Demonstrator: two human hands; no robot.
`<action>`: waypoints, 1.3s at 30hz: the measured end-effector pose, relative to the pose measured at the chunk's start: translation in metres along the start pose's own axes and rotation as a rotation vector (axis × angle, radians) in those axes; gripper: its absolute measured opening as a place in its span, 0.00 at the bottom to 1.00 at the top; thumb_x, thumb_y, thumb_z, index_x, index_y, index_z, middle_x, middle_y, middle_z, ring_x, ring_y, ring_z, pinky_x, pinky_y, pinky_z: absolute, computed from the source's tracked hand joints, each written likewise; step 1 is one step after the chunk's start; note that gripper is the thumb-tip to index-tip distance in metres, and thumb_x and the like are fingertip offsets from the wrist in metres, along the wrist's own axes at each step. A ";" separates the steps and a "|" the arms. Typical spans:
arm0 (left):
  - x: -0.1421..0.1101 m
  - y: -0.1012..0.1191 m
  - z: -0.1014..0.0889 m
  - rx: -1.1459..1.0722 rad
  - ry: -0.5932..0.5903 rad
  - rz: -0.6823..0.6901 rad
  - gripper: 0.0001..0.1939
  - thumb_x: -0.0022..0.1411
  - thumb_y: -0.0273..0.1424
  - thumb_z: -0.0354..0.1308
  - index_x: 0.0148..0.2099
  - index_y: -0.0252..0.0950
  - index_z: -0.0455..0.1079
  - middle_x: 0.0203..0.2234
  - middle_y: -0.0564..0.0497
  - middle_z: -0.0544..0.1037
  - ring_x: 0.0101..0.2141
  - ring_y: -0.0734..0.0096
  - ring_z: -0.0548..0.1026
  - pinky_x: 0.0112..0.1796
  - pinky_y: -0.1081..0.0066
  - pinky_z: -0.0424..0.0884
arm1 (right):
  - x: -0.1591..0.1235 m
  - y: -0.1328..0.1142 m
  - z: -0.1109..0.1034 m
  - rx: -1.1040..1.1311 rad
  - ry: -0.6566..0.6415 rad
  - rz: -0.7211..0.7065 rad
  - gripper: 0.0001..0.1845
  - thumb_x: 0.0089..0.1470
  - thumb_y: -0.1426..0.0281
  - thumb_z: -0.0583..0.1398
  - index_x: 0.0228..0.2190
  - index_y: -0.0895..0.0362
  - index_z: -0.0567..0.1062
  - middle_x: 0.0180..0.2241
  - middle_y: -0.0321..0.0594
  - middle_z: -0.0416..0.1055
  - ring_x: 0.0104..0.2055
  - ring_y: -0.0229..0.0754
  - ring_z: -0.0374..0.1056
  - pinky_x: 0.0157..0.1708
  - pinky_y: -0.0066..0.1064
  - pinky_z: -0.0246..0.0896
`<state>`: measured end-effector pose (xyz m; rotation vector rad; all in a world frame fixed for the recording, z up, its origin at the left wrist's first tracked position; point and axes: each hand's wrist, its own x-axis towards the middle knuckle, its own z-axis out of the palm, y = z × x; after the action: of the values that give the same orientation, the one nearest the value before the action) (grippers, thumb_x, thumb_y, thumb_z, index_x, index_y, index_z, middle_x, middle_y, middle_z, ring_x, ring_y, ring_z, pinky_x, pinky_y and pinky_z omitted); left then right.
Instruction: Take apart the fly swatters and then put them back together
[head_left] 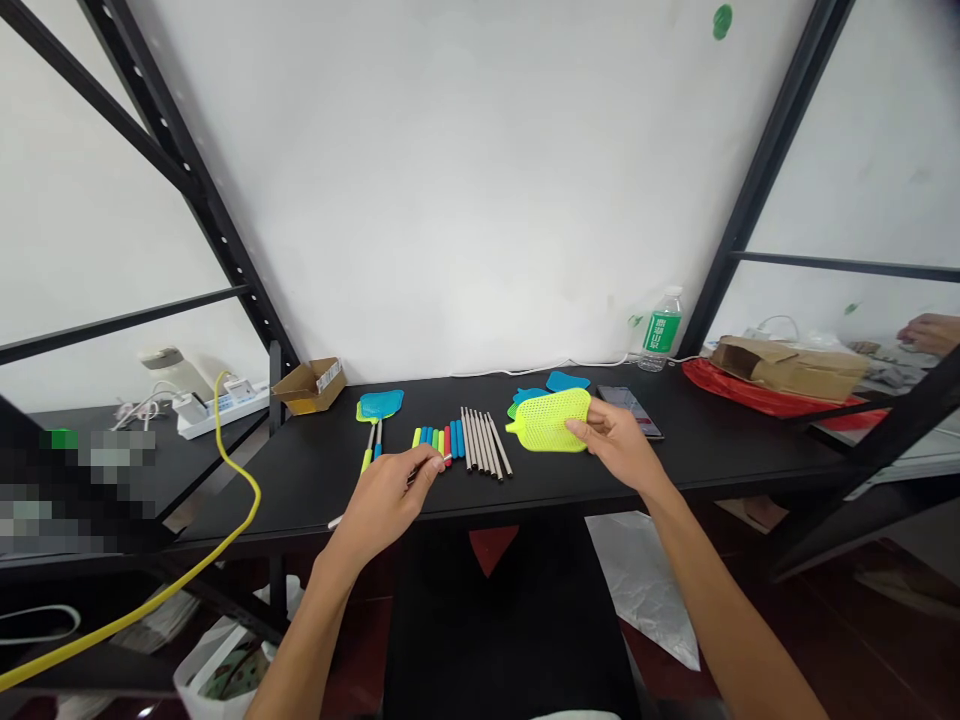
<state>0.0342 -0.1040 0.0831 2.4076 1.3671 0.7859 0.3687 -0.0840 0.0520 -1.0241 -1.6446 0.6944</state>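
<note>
My right hand point(619, 440) pinches the side edge of a yellow-green fly swatter head point(553, 420), its narrow neck pointing left. In my left hand point(394, 495), closed, is a thin metal rod point(334, 522); most of it is hidden by the fingers. Just beyond that hand lies a row of blue, green, yellow and red handles point(457, 440). Several silver rods point(484, 445) lie side by side to their right. Blue swatter heads point(568, 382) are piled behind the yellow one. At left rest fly swatters with heads and rods joined, a blue one point(382, 404) on top.
An open cardboard box point(309, 386) sits at the table's left. A phone point(630, 410) and a water bottle point(660, 330) are at the right. A yellow cable point(251, 500) hangs across the left side. Another person's hand point(930, 332) shows at the far right.
</note>
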 end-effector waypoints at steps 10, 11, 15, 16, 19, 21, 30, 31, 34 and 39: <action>-0.001 0.006 0.003 -0.010 0.021 -0.026 0.15 0.72 0.43 0.45 0.41 0.41 0.67 0.21 0.57 0.65 0.22 0.72 0.62 0.27 0.72 0.52 | 0.001 0.032 -0.020 -0.090 -0.088 0.401 0.25 0.59 0.60 0.58 0.54 0.57 0.69 0.29 0.39 0.73 0.22 0.38 0.68 0.16 0.24 0.60; -0.001 0.007 0.003 -0.009 0.022 -0.027 0.15 0.72 0.43 0.45 0.40 0.40 0.67 0.21 0.57 0.64 0.22 0.72 0.62 0.26 0.72 0.53 | 0.003 0.034 -0.020 -0.078 -0.003 0.392 0.25 0.59 0.60 0.57 0.56 0.57 0.68 0.32 0.41 0.74 0.25 0.39 0.70 0.17 0.24 0.61; -0.001 0.007 0.005 -0.043 0.023 -0.036 0.15 0.71 0.43 0.46 0.41 0.40 0.67 0.21 0.57 0.65 0.22 0.72 0.63 0.26 0.73 0.55 | 0.005 0.040 -0.024 -0.183 0.123 0.408 0.32 0.59 0.58 0.58 0.62 0.55 0.62 0.47 0.50 0.74 0.36 0.44 0.75 0.25 0.27 0.67; 0.000 0.006 0.006 -0.063 0.023 -0.040 0.15 0.71 0.43 0.46 0.42 0.40 0.67 0.21 0.57 0.66 0.22 0.72 0.64 0.25 0.73 0.56 | 0.005 0.041 -0.025 -0.235 0.109 0.412 0.32 0.59 0.57 0.58 0.61 0.55 0.63 0.50 0.52 0.73 0.38 0.46 0.75 0.27 0.29 0.68; 0.000 0.004 0.008 -0.137 0.049 -0.045 0.15 0.70 0.43 0.48 0.44 0.40 0.69 0.24 0.55 0.70 0.23 0.72 0.68 0.26 0.73 0.60 | 0.004 0.044 -0.029 -0.369 0.108 0.370 0.33 0.57 0.56 0.60 0.60 0.55 0.65 0.55 0.53 0.70 0.41 0.49 0.75 0.37 0.36 0.70; 0.000 0.003 0.009 -0.171 0.083 -0.039 0.15 0.69 0.43 0.49 0.43 0.39 0.70 0.25 0.54 0.71 0.25 0.71 0.69 0.27 0.74 0.61 | 0.004 0.047 -0.029 -0.438 0.149 0.327 0.35 0.57 0.55 0.59 0.62 0.56 0.64 0.55 0.53 0.70 0.43 0.50 0.75 0.44 0.41 0.68; 0.002 0.001 0.009 -0.334 0.244 -0.047 0.14 0.66 0.43 0.55 0.40 0.38 0.72 0.26 0.53 0.68 0.27 0.72 0.64 0.23 0.78 0.62 | 0.005 0.050 -0.017 -0.542 0.203 0.173 0.30 0.58 0.57 0.57 0.58 0.57 0.68 0.60 0.50 0.65 0.62 0.55 0.61 0.59 0.47 0.57; 0.002 0.000 0.009 -0.382 0.250 -0.059 0.14 0.65 0.43 0.56 0.40 0.38 0.72 0.26 0.53 0.67 0.27 0.72 0.64 0.23 0.78 0.63 | 0.005 0.050 -0.015 -0.552 0.186 0.162 0.28 0.59 0.57 0.56 0.57 0.57 0.69 0.59 0.50 0.66 0.62 0.55 0.60 0.59 0.46 0.56; 0.002 -0.001 0.010 -0.505 0.247 -0.085 0.14 0.64 0.43 0.57 0.41 0.38 0.71 0.24 0.54 0.64 0.26 0.72 0.63 0.24 0.77 0.70 | 0.005 0.050 -0.012 -0.567 0.149 0.152 0.25 0.60 0.58 0.55 0.54 0.57 0.72 0.59 0.49 0.67 0.63 0.54 0.60 0.60 0.46 0.55; 0.003 0.001 0.011 -0.582 0.245 -0.099 0.13 0.64 0.43 0.58 0.41 0.38 0.71 0.24 0.55 0.63 0.26 0.73 0.63 0.25 0.74 0.75 | 0.005 0.051 -0.013 -0.589 0.035 0.201 0.24 0.60 0.56 0.57 0.52 0.55 0.73 0.56 0.47 0.71 0.58 0.56 0.67 0.56 0.47 0.60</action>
<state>0.0427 -0.1019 0.0755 1.8265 1.1200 1.2763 0.3947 -0.0566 0.0154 -1.6258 -1.7729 0.3118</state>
